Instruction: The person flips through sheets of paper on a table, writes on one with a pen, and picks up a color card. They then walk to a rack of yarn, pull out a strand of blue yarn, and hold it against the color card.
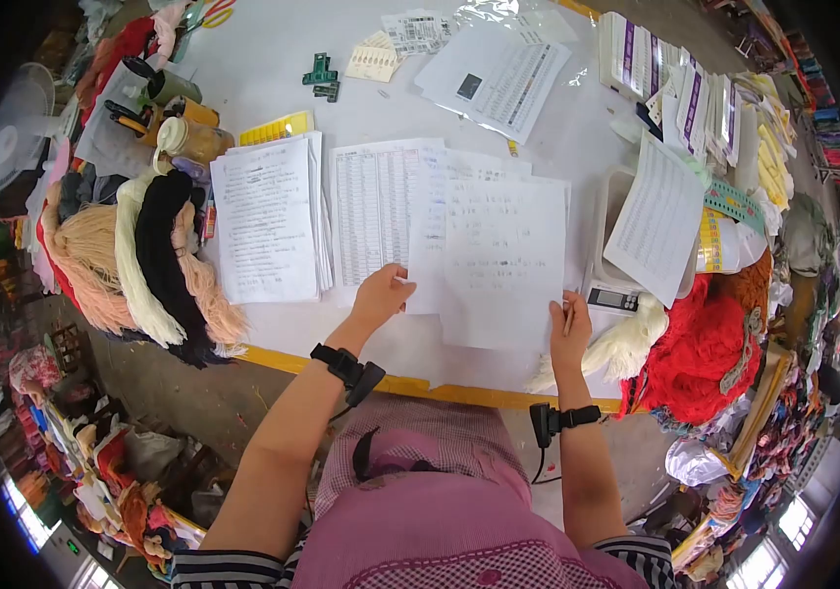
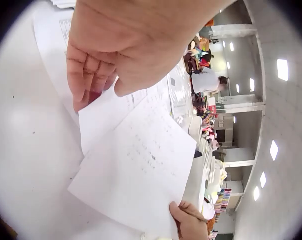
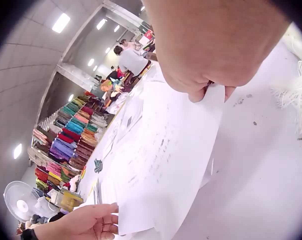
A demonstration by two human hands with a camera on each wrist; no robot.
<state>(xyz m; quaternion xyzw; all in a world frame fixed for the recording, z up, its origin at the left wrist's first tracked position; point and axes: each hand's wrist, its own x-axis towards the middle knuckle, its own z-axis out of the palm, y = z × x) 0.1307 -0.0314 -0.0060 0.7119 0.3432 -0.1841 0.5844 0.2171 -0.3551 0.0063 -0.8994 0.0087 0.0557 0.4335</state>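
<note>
Between both hands, a white handwritten sheet (image 1: 503, 245) hangs over the near part of the table, partly covering another sheet (image 2: 103, 122). My left hand (image 1: 381, 294) pinches the left edge of that lower sheet between thumb and fingers. At the right edge of the handwritten sheet, my right hand (image 1: 569, 329) grips the paper with thumb and fingers. A thin pen-like stick (image 1: 568, 320) also lies in the right hand. Just beyond the left hand lies a printed table sheet (image 1: 371, 211). Left of it rests a thick stack of handwritten pages (image 1: 268, 221).
Yarn hanks (image 1: 160, 265) lie at the left with a jar (image 1: 194, 142). Toward the right stand a plastic bin (image 1: 597, 236) with a sheet leaning on it, a small scale (image 1: 613, 298) and red yarn (image 1: 705, 344). Printed papers (image 1: 494, 79) and a green clip (image 1: 320, 74) lie farther back.
</note>
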